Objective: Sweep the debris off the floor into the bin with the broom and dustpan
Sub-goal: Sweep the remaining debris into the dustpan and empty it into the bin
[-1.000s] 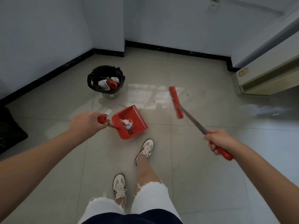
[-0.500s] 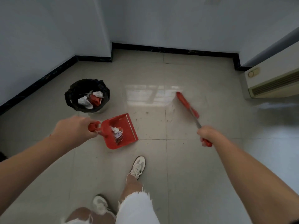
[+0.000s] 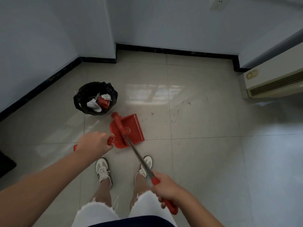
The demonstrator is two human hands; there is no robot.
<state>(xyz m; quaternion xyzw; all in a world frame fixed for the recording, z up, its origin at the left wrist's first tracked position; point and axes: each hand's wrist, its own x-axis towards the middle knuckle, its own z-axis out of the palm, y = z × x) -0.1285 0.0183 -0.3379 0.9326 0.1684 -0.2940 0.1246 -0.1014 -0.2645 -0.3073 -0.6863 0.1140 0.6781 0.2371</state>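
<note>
Head camera looks down on a tiled corner where a person stands with both feet planted just short of a red dustpan point(image 3: 131, 128), which appears lifted off the floor point(image 3: 205, 153). Left hand point(image 3: 94, 142) is clenched around the dustpan's red handle, the pan's open lip facing away toward the far wall and slightly right, its long axis running from the hand up and right. Right hand point(image 3: 167, 188) grips the red end of the broom point(image 3: 127, 140), whose metal shaft slants from lower right up to the left; the red brush head lies across the pan's left half, pointing toward the bin point(image 3: 95, 98). That black-lined bin stands just beyond the pan on the left, already holding white crumpled paper and a red wrapper. Whether any debris sits in the pan cannot be told, since the brush head covers part of it. Faint dark scuffs and specks mark the tiles right of the pan. Most of the sweeping looks done; tipping the pan into the bin appears to remain, along with perhaps those last specks.
</note>
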